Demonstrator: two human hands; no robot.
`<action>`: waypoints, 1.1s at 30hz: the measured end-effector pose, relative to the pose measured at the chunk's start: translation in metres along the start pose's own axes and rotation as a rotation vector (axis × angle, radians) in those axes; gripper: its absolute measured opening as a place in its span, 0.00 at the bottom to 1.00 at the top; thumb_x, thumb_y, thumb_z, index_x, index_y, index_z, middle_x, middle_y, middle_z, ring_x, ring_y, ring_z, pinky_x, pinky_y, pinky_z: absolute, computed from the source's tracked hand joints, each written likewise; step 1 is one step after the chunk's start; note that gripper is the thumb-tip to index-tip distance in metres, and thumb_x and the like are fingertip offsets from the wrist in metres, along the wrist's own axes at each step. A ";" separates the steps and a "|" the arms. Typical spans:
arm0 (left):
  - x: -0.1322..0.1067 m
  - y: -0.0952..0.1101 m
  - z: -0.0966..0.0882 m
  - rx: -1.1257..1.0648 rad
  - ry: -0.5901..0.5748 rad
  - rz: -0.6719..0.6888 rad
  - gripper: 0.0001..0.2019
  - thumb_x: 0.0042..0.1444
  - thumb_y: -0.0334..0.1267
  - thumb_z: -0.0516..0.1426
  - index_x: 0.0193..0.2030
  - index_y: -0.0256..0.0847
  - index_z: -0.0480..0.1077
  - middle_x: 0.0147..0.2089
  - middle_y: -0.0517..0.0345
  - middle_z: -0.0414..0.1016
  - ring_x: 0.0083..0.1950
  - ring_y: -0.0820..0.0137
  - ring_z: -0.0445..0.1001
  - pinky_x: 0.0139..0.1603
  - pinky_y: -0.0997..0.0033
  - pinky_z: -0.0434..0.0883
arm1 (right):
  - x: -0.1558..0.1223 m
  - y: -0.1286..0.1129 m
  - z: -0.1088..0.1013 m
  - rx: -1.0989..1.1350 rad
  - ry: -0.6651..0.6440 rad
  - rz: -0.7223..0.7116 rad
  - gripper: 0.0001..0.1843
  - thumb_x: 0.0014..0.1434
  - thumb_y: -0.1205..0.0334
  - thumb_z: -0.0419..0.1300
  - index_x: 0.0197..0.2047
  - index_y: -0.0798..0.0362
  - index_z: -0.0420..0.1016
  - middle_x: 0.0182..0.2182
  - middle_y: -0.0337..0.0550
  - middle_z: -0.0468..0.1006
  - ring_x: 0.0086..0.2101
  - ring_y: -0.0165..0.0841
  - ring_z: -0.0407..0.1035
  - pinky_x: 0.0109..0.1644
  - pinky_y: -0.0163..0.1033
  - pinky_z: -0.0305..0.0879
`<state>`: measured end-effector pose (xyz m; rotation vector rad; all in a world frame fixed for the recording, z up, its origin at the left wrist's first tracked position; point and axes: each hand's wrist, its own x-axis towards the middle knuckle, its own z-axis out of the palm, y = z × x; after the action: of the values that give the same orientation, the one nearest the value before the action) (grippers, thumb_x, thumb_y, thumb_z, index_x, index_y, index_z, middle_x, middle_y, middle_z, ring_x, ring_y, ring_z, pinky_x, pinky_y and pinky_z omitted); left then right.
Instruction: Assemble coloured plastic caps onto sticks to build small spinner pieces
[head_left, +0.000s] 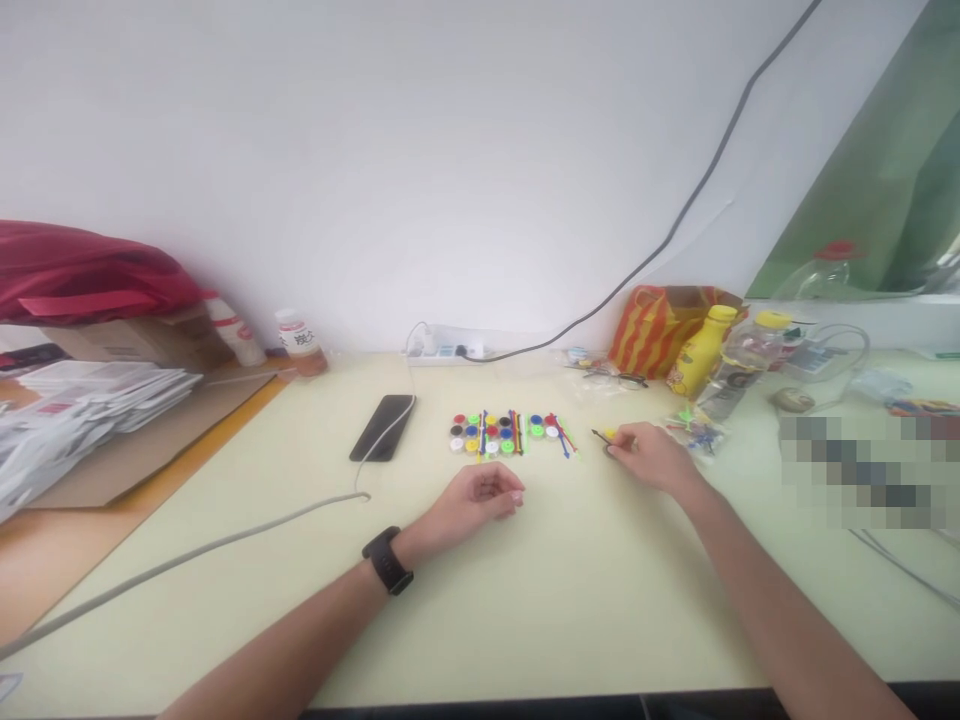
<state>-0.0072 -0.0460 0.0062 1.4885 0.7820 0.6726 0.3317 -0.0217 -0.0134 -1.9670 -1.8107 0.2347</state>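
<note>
On the pale yellow table (525, 600), my left hand (480, 500) rests with its fingers curled loosely inward; nothing shows in it. A black watch (388, 560) sits on that wrist. Just beyond it lie rows of small coloured round caps with thin coloured sticks (504, 433) between them. My right hand (651, 455) lies to the right of the rows, pinching a thin dark stick with a yellow piece (604, 435) at its fingertips. A small clear bag of coloured pieces (697, 432) lies just right of that hand.
A black phone (382, 427) on a grey cable lies left of the caps. A power strip (446, 349) sits against the wall. Bottles (701, 352), a striped bag (651, 325) and clutter stand at the right. Stacked papers (82, 400) and a red bag (82, 270) are at the left.
</note>
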 end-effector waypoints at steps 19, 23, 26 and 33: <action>-0.002 0.006 0.001 -0.010 -0.011 0.005 0.15 0.58 0.48 0.67 0.40 0.37 0.77 0.37 0.52 0.78 0.37 0.69 0.75 0.42 0.68 0.72 | -0.028 -0.060 0.032 -0.011 0.018 -0.376 0.13 0.65 0.58 0.57 0.49 0.48 0.78 0.46 0.49 0.79 0.49 0.45 0.70 0.55 0.50 0.64; -0.002 0.005 0.001 0.001 -0.011 0.011 0.15 0.59 0.49 0.66 0.40 0.37 0.77 0.37 0.52 0.78 0.38 0.68 0.76 0.42 0.68 0.73 | -0.026 -0.059 0.032 0.010 0.005 -0.370 0.12 0.64 0.57 0.58 0.47 0.50 0.78 0.46 0.49 0.79 0.50 0.46 0.70 0.54 0.50 0.65; -0.001 0.004 0.001 0.005 -0.014 0.016 0.15 0.59 0.49 0.66 0.40 0.37 0.76 0.37 0.52 0.78 0.38 0.68 0.75 0.42 0.68 0.73 | -0.027 -0.060 0.030 0.021 0.005 -0.359 0.13 0.64 0.57 0.58 0.49 0.50 0.77 0.47 0.49 0.79 0.50 0.46 0.70 0.54 0.50 0.66; -0.002 0.003 0.001 0.006 -0.016 0.010 0.15 0.60 0.48 0.65 0.41 0.37 0.77 0.38 0.52 0.77 0.40 0.68 0.75 0.43 0.68 0.72 | -0.027 -0.057 0.031 0.031 -0.002 -0.362 0.15 0.64 0.59 0.58 0.52 0.49 0.77 0.48 0.48 0.79 0.51 0.45 0.71 0.55 0.49 0.66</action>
<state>-0.0074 -0.0477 0.0093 1.5030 0.7651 0.6656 0.2640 -0.0395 -0.0202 -1.5808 -2.1073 0.1471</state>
